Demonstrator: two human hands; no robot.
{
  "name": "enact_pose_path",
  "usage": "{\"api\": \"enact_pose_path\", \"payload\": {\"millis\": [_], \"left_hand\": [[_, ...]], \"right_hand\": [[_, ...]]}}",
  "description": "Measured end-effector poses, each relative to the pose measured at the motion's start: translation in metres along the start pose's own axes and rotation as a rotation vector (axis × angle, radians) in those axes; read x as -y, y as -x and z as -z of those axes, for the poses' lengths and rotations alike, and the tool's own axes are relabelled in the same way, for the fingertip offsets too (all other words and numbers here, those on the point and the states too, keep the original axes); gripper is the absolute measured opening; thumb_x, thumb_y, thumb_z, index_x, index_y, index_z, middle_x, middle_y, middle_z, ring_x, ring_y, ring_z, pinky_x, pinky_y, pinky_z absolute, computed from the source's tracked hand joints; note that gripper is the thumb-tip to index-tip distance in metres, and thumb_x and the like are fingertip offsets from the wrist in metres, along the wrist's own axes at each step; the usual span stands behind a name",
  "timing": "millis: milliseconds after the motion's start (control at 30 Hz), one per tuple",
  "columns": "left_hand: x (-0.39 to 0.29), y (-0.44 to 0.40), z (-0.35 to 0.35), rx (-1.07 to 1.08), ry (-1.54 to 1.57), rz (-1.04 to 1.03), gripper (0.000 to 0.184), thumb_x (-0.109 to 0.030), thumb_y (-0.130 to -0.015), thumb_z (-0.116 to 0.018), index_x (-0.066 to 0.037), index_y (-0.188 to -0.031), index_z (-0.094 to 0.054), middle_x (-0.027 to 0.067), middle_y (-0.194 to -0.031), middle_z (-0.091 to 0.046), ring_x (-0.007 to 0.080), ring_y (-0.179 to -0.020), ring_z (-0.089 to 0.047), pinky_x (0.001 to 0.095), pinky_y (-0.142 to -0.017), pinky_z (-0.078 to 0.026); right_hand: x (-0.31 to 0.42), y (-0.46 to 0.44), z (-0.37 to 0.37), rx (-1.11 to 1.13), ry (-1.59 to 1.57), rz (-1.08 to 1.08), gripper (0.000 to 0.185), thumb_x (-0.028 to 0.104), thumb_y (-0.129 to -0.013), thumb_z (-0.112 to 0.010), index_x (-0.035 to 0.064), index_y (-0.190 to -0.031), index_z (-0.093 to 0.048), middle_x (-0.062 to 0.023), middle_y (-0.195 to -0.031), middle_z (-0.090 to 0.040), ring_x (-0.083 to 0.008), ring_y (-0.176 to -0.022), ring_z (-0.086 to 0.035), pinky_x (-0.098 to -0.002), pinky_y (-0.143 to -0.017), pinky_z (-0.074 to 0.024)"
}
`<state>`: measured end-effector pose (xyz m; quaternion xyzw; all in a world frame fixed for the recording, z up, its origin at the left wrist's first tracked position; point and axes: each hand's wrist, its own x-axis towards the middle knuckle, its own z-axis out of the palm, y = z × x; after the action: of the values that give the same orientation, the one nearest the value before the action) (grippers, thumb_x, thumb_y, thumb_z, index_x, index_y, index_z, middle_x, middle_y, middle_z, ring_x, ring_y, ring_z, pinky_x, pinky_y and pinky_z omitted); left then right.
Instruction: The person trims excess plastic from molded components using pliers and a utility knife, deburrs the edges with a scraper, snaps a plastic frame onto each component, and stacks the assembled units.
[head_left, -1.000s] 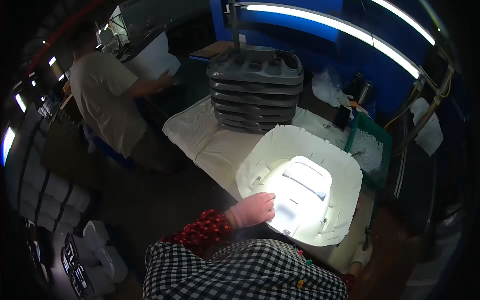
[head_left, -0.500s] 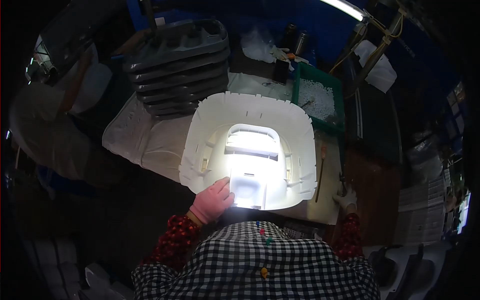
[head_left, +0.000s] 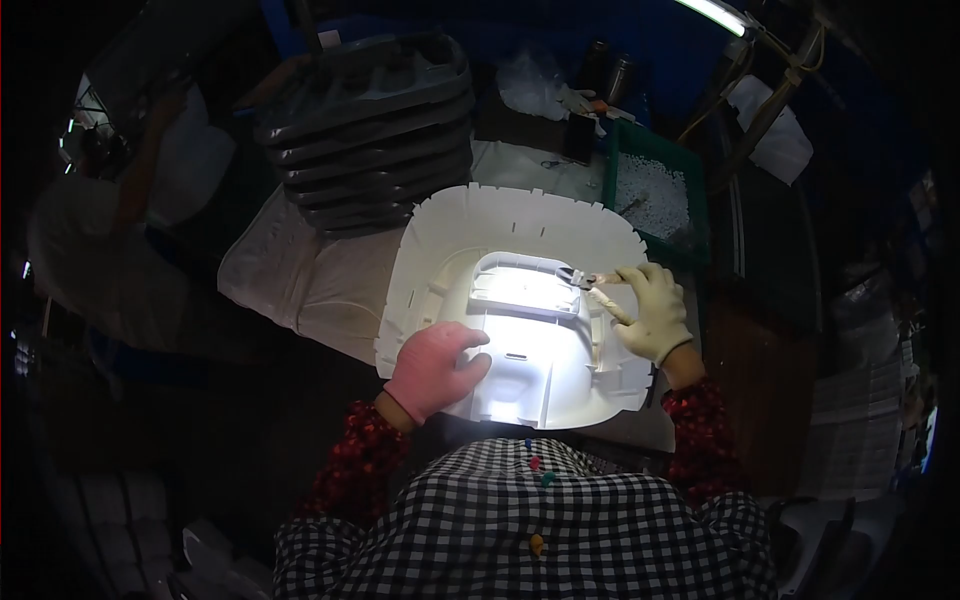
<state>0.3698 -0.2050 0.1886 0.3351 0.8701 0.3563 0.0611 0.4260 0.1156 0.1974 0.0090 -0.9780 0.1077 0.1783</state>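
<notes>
A white molded plastic shell [head_left: 430,260] with a notched rim lies in front of me, brightly lit in the middle. My left hand [head_left: 432,370], in a pink glove, is at the shell's front left side. Its thumb and bent forefinger stand apart with nothing between them. My right hand [head_left: 655,315], in a pale glove, grips the spread handles of a pair of pliers [head_left: 597,284], which look like cutting nippers. Their jaws are at the right end of the raised bar-shaped part [head_left: 525,288] of the shell. Whether they touch it I cannot tell.
Stacked dark grey molded parts [head_left: 365,140] stand at the back left. A green tray [head_left: 700,215] of small white pieces is at the back right, near a dark phone-like object [head_left: 579,138] and a metal flask [head_left: 619,80]. Another person [head_left: 95,250] is at the left.
My right hand has come from the table's right side to above the shell, with pliers in it. My left hand has loosened from the front edge, thumb and forefinger now apart.
</notes>
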Motion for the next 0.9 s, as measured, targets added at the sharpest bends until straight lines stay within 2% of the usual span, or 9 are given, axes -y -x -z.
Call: {"api": "enact_pose_path", "payload": {"millis": [100,233,433,500,633,700,800,867,900], "left_hand": [[0.0,-0.029,-0.017,-0.249,-0.039,-0.108,0.018,-0.014,-0.077,-0.064,-0.005,-0.092,-0.067,0.0099,-0.092,-0.064,0.0282,-0.088,-0.061,0.037,-0.078,-0.05],[0.002,-0.062,-0.035,-0.213,-0.051,-0.192,0.02,-0.014,-0.077,-0.063,-0.003,-0.094,-0.066,0.01,-0.098,-0.062,0.0286,-0.097,-0.057,0.038,-0.085,-0.048],[0.012,-0.098,-0.056,-0.188,-0.056,-0.107,0.023,-0.021,-0.081,-0.058,-0.004,-0.095,-0.065,0.0109,-0.102,-0.061,0.0282,-0.103,-0.055,0.0398,-0.091,-0.045],[0.022,-0.106,-0.074,-0.127,-0.269,-0.095,0.023,-0.025,-0.083,-0.056,-0.007,-0.094,-0.065,0.0099,-0.104,-0.061,0.0272,-0.104,-0.054,0.0396,-0.092,-0.044],[0.018,-0.113,-0.075,-0.032,-0.44,-0.112,0.022,-0.027,-0.078,-0.058,-0.011,-0.088,-0.07,0.0066,-0.102,-0.061,0.0234,-0.102,-0.053,0.0352,-0.09,-0.045],[0.02,-0.118,-0.085,-0.071,-0.339,0.002,0.02,-0.025,-0.076,-0.059,-0.011,-0.083,-0.072,0.0056,-0.096,-0.065,0.0229,-0.096,-0.057,0.0353,-0.084,-0.048],[0.031,-0.129,-0.095,-0.075,-0.366,0.115,0.02,-0.026,-0.078,-0.06,-0.012,-0.072,-0.071,0.0084,-0.091,-0.068,0.0233,-0.095,-0.062,0.0382,-0.07,-0.052],[0.023,-0.13,-0.097,-0.092,-0.467,-0.043,0.018,-0.024,-0.078,-0.059,-0.011,-0.071,-0.071,0.0108,-0.087,-0.068,0.0223,-0.091,-0.064,0.039,-0.069,-0.052],[0.005,-0.104,-0.069,-0.075,-0.468,-0.115,0.02,-0.023,-0.08,-0.058,-0.008,-0.075,-0.069,0.0122,-0.078,-0.067,0.0248,-0.079,-0.065,0.0407,-0.073,-0.051]], "right_hand": [[0.019,-0.019,-0.016,0.094,0.121,0.098,0.064,0.02,-0.057,-0.07,0.0142,-0.12,-0.056,-0.0111,-0.101,-0.055,-0.0299,-0.098,-0.052,-0.042,-0.081,-0.0414],[0.04,-0.035,-0.016,0.227,0.189,0.149,0.065,0.019,-0.057,-0.071,0.0108,-0.12,-0.056,-0.0127,-0.101,-0.055,-0.0321,-0.097,-0.052,-0.0433,-0.082,-0.0412],[0.039,-0.047,-0.016,0.247,0.304,0.285,0.063,0.015,-0.055,-0.069,0.0089,-0.117,-0.056,-0.0139,-0.098,-0.055,-0.0312,-0.095,-0.053,-0.0423,-0.08,-0.0397],[0.039,-0.053,-0.019,0.338,0.346,0.267,0.056,0.016,-0.057,-0.07,0.0085,-0.111,-0.057,-0.0148,-0.096,-0.055,-0.0322,-0.094,-0.053,-0.0422,-0.08,-0.0411],[0.02,-0.06,-0.027,0.418,0.305,0.301,0.044,0.021,-0.061,-0.074,0.0077,-0.099,-0.056,-0.0157,-0.09,-0.057,-0.0346,-0.087,-0.058,-0.0425,-0.077,-0.0475],[0.011,-0.064,-0.033,0.397,0.268,0.352,0.044,0.025,-0.063,-0.077,0.0064,-0.096,-0.056,-0.0147,-0.086,-0.059,-0.0352,-0.08,-0.06,-0.0439,-0.072,-0.0505],[0.003,-0.075,-0.051,0.48,0.316,0.338,0.042,0.028,-0.066,-0.077,0.0052,-0.094,-0.056,-0.0145,-0.085,-0.06,-0.0319,-0.077,-0.063,-0.0401,-0.069,-0.0518],[-0.024,-0.069,-0.064,0.614,-0.178,-0.015,0.038,0.03,-0.07,-0.076,0.0041,-0.088,-0.055,-0.0159,-0.084,-0.063,-0.0264,-0.077,-0.065,-0.0344,-0.069,-0.0522],[-0.008,-0.065,-0.05,0.655,-0.192,-0.004,0.027,0.018,-0.074,-0.071,0.0026,-0.091,-0.057,-0.0169,-0.087,-0.064,-0.0228,-0.076,-0.064,-0.0307,-0.069,-0.0507]]}}
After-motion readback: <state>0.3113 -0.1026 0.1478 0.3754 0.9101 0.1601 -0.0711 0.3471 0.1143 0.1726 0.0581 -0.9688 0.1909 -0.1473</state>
